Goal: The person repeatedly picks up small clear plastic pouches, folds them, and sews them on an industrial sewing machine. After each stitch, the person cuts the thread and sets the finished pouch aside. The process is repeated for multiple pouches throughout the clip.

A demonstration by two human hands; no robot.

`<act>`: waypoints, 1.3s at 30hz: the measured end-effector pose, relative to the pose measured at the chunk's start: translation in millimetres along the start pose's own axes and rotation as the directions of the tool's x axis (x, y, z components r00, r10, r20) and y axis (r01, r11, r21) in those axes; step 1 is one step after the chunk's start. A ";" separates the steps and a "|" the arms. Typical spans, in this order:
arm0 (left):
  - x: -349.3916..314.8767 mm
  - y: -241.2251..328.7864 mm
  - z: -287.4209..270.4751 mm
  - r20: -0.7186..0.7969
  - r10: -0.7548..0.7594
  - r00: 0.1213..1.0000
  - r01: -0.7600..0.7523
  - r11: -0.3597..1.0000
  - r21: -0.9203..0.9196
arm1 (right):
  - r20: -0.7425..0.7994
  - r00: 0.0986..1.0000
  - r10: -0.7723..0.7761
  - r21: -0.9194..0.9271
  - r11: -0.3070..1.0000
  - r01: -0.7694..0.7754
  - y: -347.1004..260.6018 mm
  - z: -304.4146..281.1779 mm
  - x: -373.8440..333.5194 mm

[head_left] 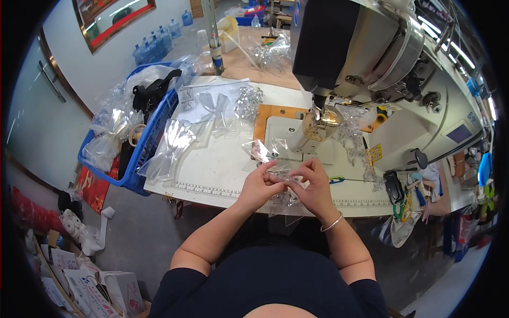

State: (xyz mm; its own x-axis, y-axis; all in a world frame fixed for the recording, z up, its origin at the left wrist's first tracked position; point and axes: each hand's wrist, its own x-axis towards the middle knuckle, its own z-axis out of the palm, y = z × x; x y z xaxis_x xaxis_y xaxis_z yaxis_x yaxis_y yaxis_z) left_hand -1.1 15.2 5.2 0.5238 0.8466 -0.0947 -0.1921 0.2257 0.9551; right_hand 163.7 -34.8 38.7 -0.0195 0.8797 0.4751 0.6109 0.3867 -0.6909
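At the near edge of the white counter point(209, 172), the left hand point(259, 186) and the right hand point(308, 186) both pinch a crumpled transparent plastic piece point(281, 177), seemingly unfinished, while gathered clear plastic pieces point(176, 142) lie farther left, apparently waiting or done.

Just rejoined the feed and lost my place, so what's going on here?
A person's left hand and right hand are together, fingertips pinching some clear plastic over the near side of a white table. The sewing machine stands just beyond; the hands are apart from it. More clear plastic pieces lie to the left, beside a full blue basket.
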 end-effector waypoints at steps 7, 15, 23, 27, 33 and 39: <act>3.2 6.7 -2.1 0.065 -0.010 0.998 -0.006 0.970 0.243 | 0.266 0.960 0.084 0.116 0.986 -0.119 3.0 -10.1 4.2; 3.9 19.8 -7.1 0.270 -0.056 0.961 -0.058 0.917 0.395 | 0.474 0.745 0.470 0.672 0.353 -0.651 28.0 -7.5 -4.1; 39.2 56.1 19.7 0.479 -0.126 0.869 0.002 0.968 0.251 | 0.070 0.812 0.580 0.893 0.327 -0.310 11.8 -35.1 -12.0; 52.7 98.0 86.1 0.525 -0.102 0.845 -0.123 0.918 0.376 | -0.161 0.821 0.548 0.921 0.382 -0.074 19.8 -85.8 -19.4; 86.3 81.7 101.2 0.509 -0.034 0.860 -0.087 0.973 0.213 | -0.223 0.781 0.583 0.905 0.421 -0.056 15.8 -102.5 1.8; 90.6 111.6 44.0 0.361 -0.182 0.915 0.073 0.953 0.296 | -0.136 0.745 0.653 0.919 0.365 -0.152 8.6 -65.5 45.6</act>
State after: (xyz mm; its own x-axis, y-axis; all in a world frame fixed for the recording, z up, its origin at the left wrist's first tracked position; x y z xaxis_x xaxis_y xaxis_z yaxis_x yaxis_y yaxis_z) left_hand 61.5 95.9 115.6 0.8138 0.5590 -0.1589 0.1003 0.1341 0.9859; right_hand 219.9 -9.5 90.1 0.4915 0.8706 -0.0229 -0.5013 0.2613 -0.8249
